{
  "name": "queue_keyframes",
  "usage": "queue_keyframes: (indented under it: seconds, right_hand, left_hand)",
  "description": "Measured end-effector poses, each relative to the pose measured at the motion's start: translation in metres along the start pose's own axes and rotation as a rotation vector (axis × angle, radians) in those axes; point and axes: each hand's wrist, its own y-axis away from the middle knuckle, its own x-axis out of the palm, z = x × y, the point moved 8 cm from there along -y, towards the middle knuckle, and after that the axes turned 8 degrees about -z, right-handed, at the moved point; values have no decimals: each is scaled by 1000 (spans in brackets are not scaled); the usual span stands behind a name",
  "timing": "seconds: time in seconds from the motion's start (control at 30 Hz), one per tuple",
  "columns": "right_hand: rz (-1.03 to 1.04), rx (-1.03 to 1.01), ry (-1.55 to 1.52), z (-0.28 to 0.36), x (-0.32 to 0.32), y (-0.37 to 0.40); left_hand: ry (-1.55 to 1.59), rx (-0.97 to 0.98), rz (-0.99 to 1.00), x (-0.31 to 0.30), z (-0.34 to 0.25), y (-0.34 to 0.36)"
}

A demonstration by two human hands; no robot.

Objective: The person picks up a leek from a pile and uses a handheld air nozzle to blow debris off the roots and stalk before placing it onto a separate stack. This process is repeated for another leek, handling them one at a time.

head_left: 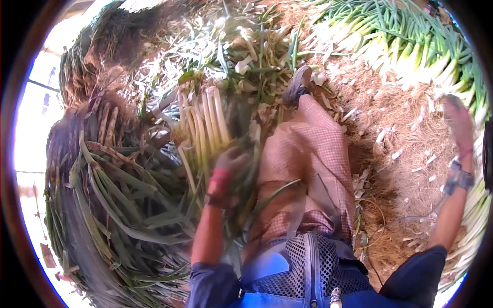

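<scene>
Leafy green onions (pixel 207 115), pale at the stalks, lie in a bunch in front of my left hand. My left hand (pixel 232 160), blurred and with a red band at the wrist, is closed around green onions at the lower end of this bunch; its fingertips are partly hidden. Far to the right, my right hand (pixel 458 123) is stretched out, fingers extended and nothing held in it. It is at the edge of a row of cleaned green onions (pixel 405 43) with white stalks and bright green tops. A dark strap device (pixel 458 178) sits on the right wrist.
A large heap of untrimmed green onions (pixel 118 205) fills the left side, with another heap (pixel 84 66) behind it. Peeled leaf scraps (pixel 226 43) litter the ground ahead. Root trimmings (pixel 395 133) cover the right. My bent leg (pixel 303 149) and shoe (pixel 298 84) lie between.
</scene>
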Motion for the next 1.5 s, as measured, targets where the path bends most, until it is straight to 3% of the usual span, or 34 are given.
queue_keyframes:
  seconds: [0.1,0.17,0.23,0.3,0.37,0.5,0.57,0.6,0.63,0.7,0.77,0.83,0.87,0.97,1.1,1.13,1.23,1.27,1.3,1.33,1.37,1.4,1.43,1.5]
  right_hand:
    - [219,-129,61,111,124,53]
    - [426,-165,-59,165,192,89]
    - [614,-146,-81,191,251,118]
    - [650,-331,-132,204,295,137]
    - [712,-310,-86,208,325,154]
    - [716,-331,-164,220,345,172]
    - [796,-247,-200,225,355,174]
    - [729,-243,-235,233,350,172]
    - [736,-251,-247,239,354,175]
    - [752,11,-580,245,362,175]
    - [777,81,-697,267,370,182]
    - [996,237,-941,297,391,201]
    - [1056,126,-845,308,405,209]
    - [1086,89,-701,334,437,230]
    - [1006,163,-755,333,474,256]
    - [1067,111,-773,331,485,264]
    - [1203,197,-582,359,436,255]
    - [1079,44,-571,356,436,240]
    - [930,-365,-562,362,431,203]
    - [378,-1012,-519,370,396,165]
    - [301,-753,-649,344,403,104]
    - [297,-687,-579,337,384,60]
    - [470,110,-542,273,402,-14]
    - [149,-123,-70,314,328,-36]
  left_hand:
    - [-205,77,3,17,39,-29]
    - [-311,3,42,35,33,-28]
    - [-568,74,43,48,47,-50]
    - [-700,66,24,63,22,-58]
    - [-1032,-97,57,73,39,-72]
    - [-1065,-213,65,83,79,-86]
    - [-918,-240,122,80,72,-83]
    - [-865,-197,94,75,56,-85]
    - [-709,-314,149,70,51,-85]
    - [-447,-192,56,56,-19,-61]
    - [-190,-17,55,47,-55,-47]
    - [-216,45,28,37,-69,-41]
    - [-324,95,-35,33,-86,-30]
    - [-547,222,-175,26,-96,1]
    - [-453,166,-164,18,-65,42]
    - [-412,149,-154,15,-60,51]
    - [-335,39,-205,-9,-47,70]
    - [-261,55,-239,-25,-42,72]
    - [-187,71,-274,-43,-36,74]
    - [-233,110,-327,-65,-32,76]
    - [-280,145,-378,-87,-29,80]
    - [-221,240,-411,-105,-26,83]
    - [-156,61,-393,-116,-32,94]
    - [-140,43,-388,-126,-37,108]
